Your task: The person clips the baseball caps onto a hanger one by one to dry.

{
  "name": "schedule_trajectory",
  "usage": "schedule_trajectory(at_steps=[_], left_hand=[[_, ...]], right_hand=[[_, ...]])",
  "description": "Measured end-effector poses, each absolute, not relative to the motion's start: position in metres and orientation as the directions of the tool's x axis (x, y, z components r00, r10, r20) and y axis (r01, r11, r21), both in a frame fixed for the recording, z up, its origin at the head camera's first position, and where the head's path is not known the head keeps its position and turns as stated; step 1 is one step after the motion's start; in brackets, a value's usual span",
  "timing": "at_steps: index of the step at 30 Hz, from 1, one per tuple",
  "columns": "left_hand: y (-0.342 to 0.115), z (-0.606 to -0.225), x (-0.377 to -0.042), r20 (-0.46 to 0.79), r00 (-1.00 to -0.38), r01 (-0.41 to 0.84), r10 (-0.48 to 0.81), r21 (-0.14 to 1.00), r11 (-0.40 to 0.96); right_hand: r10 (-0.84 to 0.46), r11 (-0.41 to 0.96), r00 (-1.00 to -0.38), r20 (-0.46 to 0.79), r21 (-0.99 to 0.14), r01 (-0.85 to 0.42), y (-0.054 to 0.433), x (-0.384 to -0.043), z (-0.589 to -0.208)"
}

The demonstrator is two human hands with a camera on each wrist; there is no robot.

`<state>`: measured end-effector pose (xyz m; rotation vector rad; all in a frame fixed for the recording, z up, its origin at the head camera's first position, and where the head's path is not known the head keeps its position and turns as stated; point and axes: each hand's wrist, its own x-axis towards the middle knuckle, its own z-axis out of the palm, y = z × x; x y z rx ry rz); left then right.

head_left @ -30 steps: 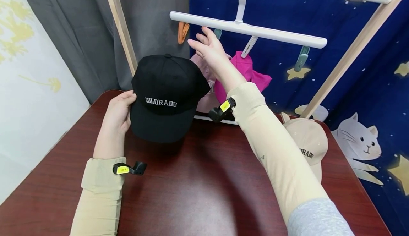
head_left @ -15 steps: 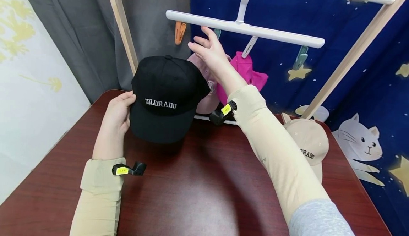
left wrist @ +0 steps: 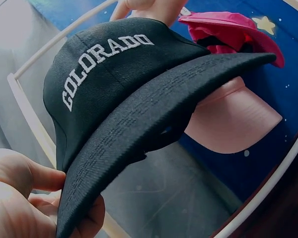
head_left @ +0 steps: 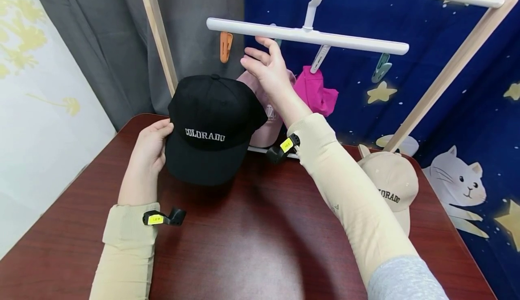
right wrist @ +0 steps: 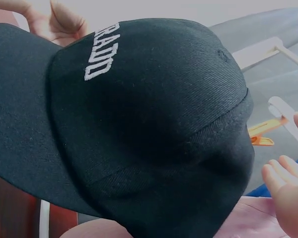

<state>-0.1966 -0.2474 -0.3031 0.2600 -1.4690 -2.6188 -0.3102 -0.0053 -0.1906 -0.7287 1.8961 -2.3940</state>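
A black baseball cap (head_left: 215, 110) lettered "COLORADO" is held above the table, its crown up and its brim toward me. My left hand (head_left: 148, 149) pinches the cap's left side at the brim, with the thumb on top in the left wrist view. My right hand (head_left: 268, 70) is raised below the white hanger (head_left: 345, 40), its fingers spread and holding nothing. Its uppermost fingertip is at the bar's underside; whether they touch I cannot tell. An orange clip (head_left: 225, 47) hangs from the bar left of this hand, near the cap's back in the right wrist view (right wrist: 262, 134).
Behind the right hand hang a light pink cap (head_left: 266, 133) and a bright pink cap (head_left: 317, 92), the latter under a white clip (head_left: 320, 59). A green clip (head_left: 381, 67) dangles at the right. A beige cap (head_left: 390, 178) sits by the right rack post (head_left: 451, 74).
The hanger has swung left and levelled out, carrying its clips and the bright pink cap left. My right hand has shifted slightly right and down. The black cap stays nearly in place.
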Motion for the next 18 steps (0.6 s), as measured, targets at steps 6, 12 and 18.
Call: schedule_trajectory(at_steps=[6,12,18], left_hand=[[-0.2487,-0.3068,-0.1994,-0.083,-0.980,0.022,-0.182,0.859,-0.512],[-0.2478,-0.3093,-0.1969,-0.087,-0.980,0.016,-0.179,0.861,-0.508],[-0.2466,-0.3112,-0.1960,-0.088,-0.980,0.014,-0.177,0.862,-0.506]], right_hand=[[-0.246,-0.371,-0.892,0.380,-0.887,-0.276,-0.0108,-0.3107,-0.1943],[-0.238,-0.415,-0.877,0.417,-0.860,-0.296,-0.0133,-0.3102,-0.1976],[-0.261,-0.458,-0.877,0.404,-0.851,-0.256,-0.0161,-0.3079,-0.1984]])
